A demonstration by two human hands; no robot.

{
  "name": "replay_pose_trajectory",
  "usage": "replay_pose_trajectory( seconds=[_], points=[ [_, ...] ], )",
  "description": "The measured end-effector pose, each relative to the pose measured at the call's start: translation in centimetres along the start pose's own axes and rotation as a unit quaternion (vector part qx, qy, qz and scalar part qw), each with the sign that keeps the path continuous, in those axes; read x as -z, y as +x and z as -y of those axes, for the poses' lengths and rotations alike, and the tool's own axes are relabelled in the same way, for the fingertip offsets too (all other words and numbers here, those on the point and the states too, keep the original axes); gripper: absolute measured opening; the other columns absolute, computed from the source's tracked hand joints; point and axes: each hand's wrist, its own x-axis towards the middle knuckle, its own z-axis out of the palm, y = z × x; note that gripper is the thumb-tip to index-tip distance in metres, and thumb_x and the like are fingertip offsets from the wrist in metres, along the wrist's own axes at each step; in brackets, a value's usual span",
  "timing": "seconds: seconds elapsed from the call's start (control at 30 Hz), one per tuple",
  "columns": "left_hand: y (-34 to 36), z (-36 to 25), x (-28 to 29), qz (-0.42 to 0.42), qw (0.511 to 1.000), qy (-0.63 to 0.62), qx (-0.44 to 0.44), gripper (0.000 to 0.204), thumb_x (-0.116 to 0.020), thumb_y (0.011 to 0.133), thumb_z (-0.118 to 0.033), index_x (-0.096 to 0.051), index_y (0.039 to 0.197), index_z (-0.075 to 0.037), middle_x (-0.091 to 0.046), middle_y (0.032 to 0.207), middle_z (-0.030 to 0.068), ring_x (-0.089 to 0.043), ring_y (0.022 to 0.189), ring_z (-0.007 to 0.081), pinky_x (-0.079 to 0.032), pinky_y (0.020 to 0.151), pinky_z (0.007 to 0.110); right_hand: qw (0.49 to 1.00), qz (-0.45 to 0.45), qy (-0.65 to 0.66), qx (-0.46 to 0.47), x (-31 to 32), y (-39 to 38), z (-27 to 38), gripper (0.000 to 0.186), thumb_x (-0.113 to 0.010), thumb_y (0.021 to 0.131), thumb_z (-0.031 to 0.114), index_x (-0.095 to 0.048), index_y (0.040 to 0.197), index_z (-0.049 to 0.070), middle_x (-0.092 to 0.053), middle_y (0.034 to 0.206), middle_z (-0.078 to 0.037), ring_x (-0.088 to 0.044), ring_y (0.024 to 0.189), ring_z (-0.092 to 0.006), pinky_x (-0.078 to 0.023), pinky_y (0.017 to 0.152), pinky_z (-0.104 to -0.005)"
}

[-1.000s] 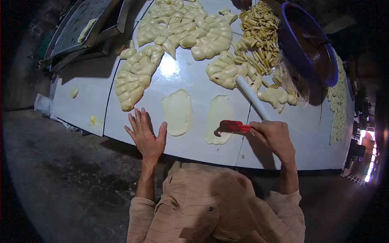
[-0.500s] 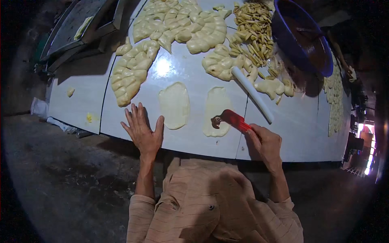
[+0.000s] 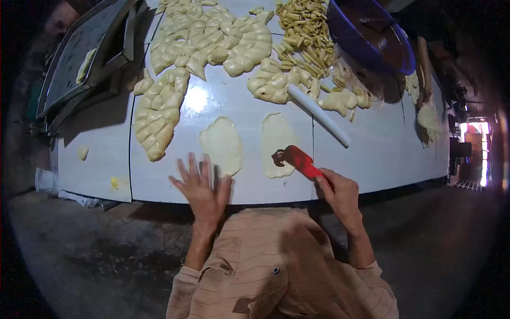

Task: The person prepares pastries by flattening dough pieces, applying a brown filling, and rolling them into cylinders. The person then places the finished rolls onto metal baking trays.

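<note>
My right hand [image 3: 342, 195] grips a red spatula [image 3: 303, 162] whose blade rests at the lower part of the right flattened dough oval [image 3: 277, 135]. A dab of dark brown spread [image 3: 278, 158] lies on that dough by the blade's tip. My left hand [image 3: 203, 186] is open, fingers spread, at the table's near edge. Its thumb is close to the lower end of the left flattened dough oval [image 3: 223, 143], which has no spread on it; whether they touch I cannot tell. A white rolling pin [image 3: 319, 116] lies slanted beyond the spatula.
Dough lumps [image 3: 212, 40] cover the far table, with another group [image 3: 159, 114] at left. Cut yellowish strips [image 3: 303, 32] lie beside a blue basin [image 3: 406, 61] of brown spread. Metal trays [image 3: 87, 53] stand far left. What looks like another person's forearm [image 3: 423, 69] reaches in at right.
My left hand has moved right, toward the lower end of the left dough oval. The spatula stays at the dab on the right oval. The whole view has shifted and turned slightly.
</note>
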Motion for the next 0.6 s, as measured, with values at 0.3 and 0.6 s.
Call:
replay_pose_trajectory(
  seconds=[0.3,0.6],
  points=[
    [1.9,-8.2,-4.0,0.187,0.943,-0.088,-0.262,0.087,-0.053,0.090,-0.071,-0.038,0.157,-0.018,-0.019,0.165,0.0245,-0.016,0.152,0.0484,-0.011,0.110,0.081,0.993,0.041,0.047,-0.096,-0.7,-0.5,3.1,0.029,-0.063,0.099,0.029,-0.072,0.115,0.007,-0.069,0.076,-0.017,-0.069,0.068,-0.0331,-0.051,0.065,-0.0427],
    [2.8,-8.0,-4.4,0.171,0.965,-0.056,-0.188,0.085,-0.055,0.091,-0.067,-0.037,0.156,-0.016,-0.027,0.161,0.0287,-0.023,0.149,0.0486,-0.015,0.107,0.081,0.995,0.030,-0.001,-0.092,0.2,-0.4,1.1,0.031,-0.065,0.097,0.033,-0.072,0.117,0.011,-0.071,0.079,-0.015,-0.070,0.074,-0.0342,-0.053,0.067,-0.0412]
  ],
)
